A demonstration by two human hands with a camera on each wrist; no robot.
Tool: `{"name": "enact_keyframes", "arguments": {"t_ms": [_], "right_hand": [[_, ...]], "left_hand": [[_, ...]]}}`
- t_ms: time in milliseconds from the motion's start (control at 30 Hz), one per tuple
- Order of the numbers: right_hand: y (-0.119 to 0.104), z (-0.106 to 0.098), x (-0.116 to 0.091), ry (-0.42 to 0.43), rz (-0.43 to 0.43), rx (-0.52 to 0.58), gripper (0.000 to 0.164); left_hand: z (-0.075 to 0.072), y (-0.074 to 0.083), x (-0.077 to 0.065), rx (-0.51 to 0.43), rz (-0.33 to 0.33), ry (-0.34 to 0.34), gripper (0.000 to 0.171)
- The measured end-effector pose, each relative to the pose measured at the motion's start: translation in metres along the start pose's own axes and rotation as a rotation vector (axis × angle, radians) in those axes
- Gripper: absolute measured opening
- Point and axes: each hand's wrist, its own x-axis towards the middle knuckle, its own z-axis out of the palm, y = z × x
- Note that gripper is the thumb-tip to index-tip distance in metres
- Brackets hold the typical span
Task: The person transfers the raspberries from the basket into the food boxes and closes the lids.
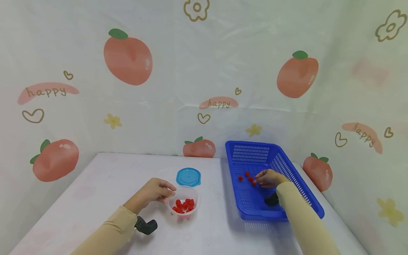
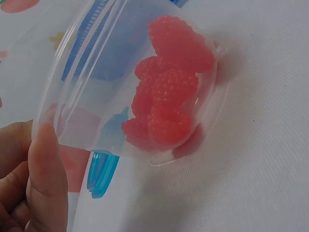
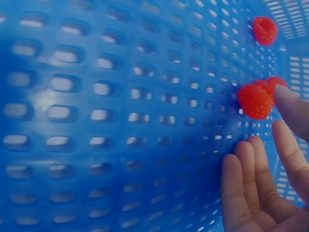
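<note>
On the left, a small clear plastic tub (image 1: 182,202) with several red raspberries (image 2: 166,87) in it stands on the table. My left hand (image 1: 155,189) pinches its near-left rim between thumb and fingers. Inside the blue basket (image 1: 234,198) on the right, several more raspberries (image 1: 247,174) lie on the slotted floor. Over that floor, my right hand (image 1: 268,178) reaches in beside them. In the right wrist view, its thumb and index finger stand apart near a cluster of raspberries (image 3: 256,101), and its other fingers are extended. Whether the thumb touches one, I cannot tell.
Just behind the tub lies a blue lid (image 1: 188,176) on the white table (image 1: 127,170). The basket's raised walls surround my right hand. A printed curtain (image 1: 172,71) hangs behind the table and along its sides.
</note>
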Motion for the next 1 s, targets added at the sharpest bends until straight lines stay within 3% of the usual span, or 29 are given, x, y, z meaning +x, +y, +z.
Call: {"name": "enact_keyframes", "arguments": {"t_ms": [433, 1000], "right_hand": [[-0.004, 0.007, -0.002, 0.001, 0.016, -0.155, 0.013], [-0.007, 0.015, 0.0, 0.046, 0.012, -0.211, 0.008]], "left_hand": [[0.0, 0.003, -0.002, 0.005, -0.003, 0.004, 0.016], [0.0, 0.002, -0.003, 0.022, -0.006, 0.005, 0.018]]}}
